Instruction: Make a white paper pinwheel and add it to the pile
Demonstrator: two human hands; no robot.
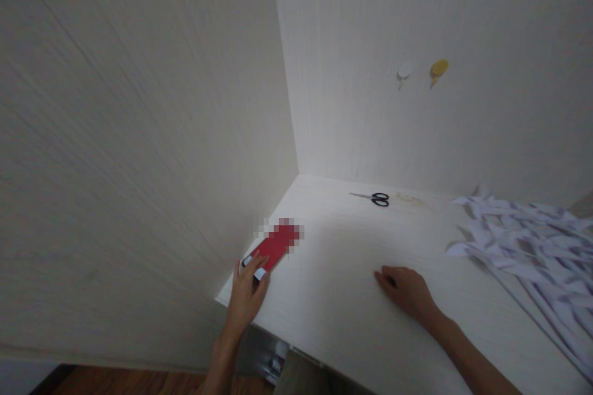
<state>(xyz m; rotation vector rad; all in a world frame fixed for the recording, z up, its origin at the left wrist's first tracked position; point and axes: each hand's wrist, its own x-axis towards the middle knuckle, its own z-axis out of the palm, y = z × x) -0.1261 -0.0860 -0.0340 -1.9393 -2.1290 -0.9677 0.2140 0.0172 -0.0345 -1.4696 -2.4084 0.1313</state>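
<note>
We see our two hands over one pale bench (343, 296). Our left hand (246, 296), at about 7 o'clock in the view, rests its fingers on the near end of one red flat object (274, 248), which lies on the bench against the left wall; the far end is blurred out. That grip is loose, fingers laid on top rather than wrapped around. Our right hand (407, 290), at about 5 o'clock, lies palm down on the bare bench, fingers slightly curled, holding nothing. One pair of black-handled scissors (374, 198) lies at 12 o'clock, well apart. One heap of white paper strips (528, 247) sits at 3 o'clock. Two hooks, one white (404, 71) and one yellow (438, 68), hang on the back wall.
</note>
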